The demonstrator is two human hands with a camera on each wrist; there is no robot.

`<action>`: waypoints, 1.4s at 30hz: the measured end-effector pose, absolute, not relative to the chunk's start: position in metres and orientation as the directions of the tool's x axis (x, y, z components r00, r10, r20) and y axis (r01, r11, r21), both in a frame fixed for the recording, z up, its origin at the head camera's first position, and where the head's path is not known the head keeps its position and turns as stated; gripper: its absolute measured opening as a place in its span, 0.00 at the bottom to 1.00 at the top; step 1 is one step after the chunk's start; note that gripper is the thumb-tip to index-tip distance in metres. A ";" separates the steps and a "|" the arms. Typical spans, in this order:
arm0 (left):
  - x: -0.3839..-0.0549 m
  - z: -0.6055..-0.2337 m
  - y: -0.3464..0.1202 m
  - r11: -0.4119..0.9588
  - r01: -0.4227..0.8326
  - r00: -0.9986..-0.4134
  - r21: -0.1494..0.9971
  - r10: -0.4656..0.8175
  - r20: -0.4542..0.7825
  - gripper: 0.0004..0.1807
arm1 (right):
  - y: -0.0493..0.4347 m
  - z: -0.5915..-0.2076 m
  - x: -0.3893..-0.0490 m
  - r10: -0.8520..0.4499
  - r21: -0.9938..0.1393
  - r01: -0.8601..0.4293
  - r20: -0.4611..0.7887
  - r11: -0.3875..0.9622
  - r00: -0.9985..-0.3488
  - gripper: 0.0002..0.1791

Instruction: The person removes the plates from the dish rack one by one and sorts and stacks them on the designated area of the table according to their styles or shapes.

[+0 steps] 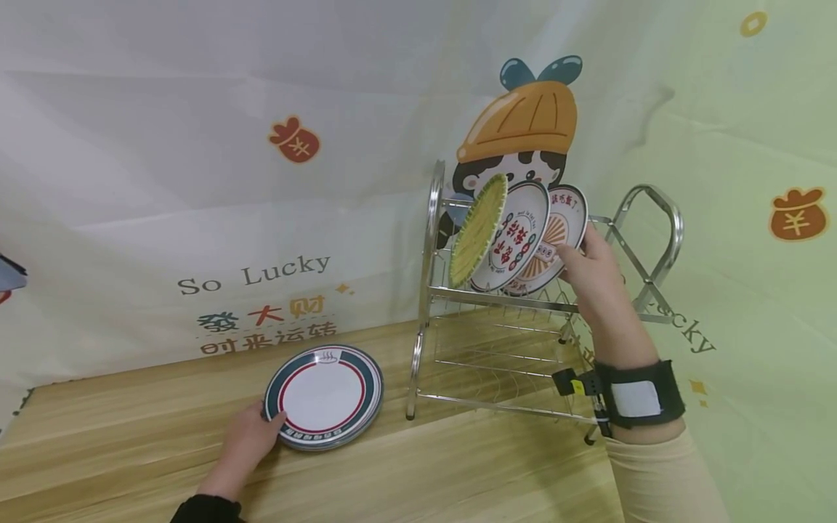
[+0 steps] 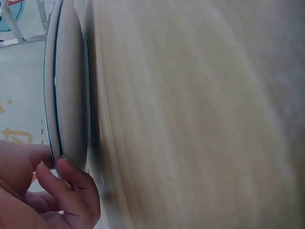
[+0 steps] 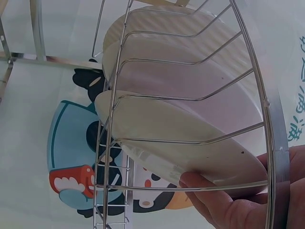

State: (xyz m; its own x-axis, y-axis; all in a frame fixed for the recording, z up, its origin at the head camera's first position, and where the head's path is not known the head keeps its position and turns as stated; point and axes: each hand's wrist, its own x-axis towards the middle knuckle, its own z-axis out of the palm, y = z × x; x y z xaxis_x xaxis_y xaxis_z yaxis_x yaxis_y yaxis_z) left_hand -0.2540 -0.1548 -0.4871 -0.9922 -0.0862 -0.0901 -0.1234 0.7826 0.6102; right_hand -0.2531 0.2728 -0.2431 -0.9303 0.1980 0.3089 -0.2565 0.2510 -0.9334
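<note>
At the right of the head view, the right hand [image 1: 598, 280] pinches the right rim of a fan-patterned plate [image 1: 559, 224], standing on edge in the upper tier of a metal rack [image 1: 503, 298]; its long visible axis slants from lower left to upper right. To its left, in the same tier, lean a red-lettered plate [image 1: 520, 236] and a yellow plate [image 1: 480, 232]. At lower center-left, the left hand [image 1: 251, 436] grips the left rim of a flat-lying plate stack [image 1: 323, 398] on the wooden table [image 1: 131, 443]; the rack is beyond the stack's right side.
</note>
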 end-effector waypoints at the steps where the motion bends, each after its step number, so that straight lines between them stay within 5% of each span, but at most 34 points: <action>1: -0.254 -0.487 -0.154 0.784 -0.125 -0.992 0.608 -0.087 -0.091 0.28 | 0.273 -0.243 -0.253 0.198 -0.933 -0.257 0.309 0.250 -0.930 0.26; 18: -0.262 -0.499 -0.156 0.738 -0.157 -0.988 0.656 -0.119 -0.103 0.32 | 0.274 -0.242 -0.251 0.193 -0.931 -0.246 0.303 0.271 -0.933 0.25; 27: -0.262 -0.496 -0.157 0.712 -0.194 -0.981 0.675 -0.141 -0.132 0.44 | 0.274 -0.242 -0.252 0.205 -0.935 -0.239 0.296 0.263 -0.933 0.25; 35: -0.256 -0.472 -0.126 0.597 -0.097 -0.946 0.796 -0.304 0.112 0.35 | 0.274 -0.242 -0.252 0.210 -0.935 -0.235 0.293 0.264 -0.933 0.25; 42: -0.251 -0.451 -0.075 0.508 0.188 -0.939 0.840 -0.159 0.306 0.23 | 0.272 -0.242 -0.252 0.210 -0.941 -0.237 0.289 0.243 -0.934 0.26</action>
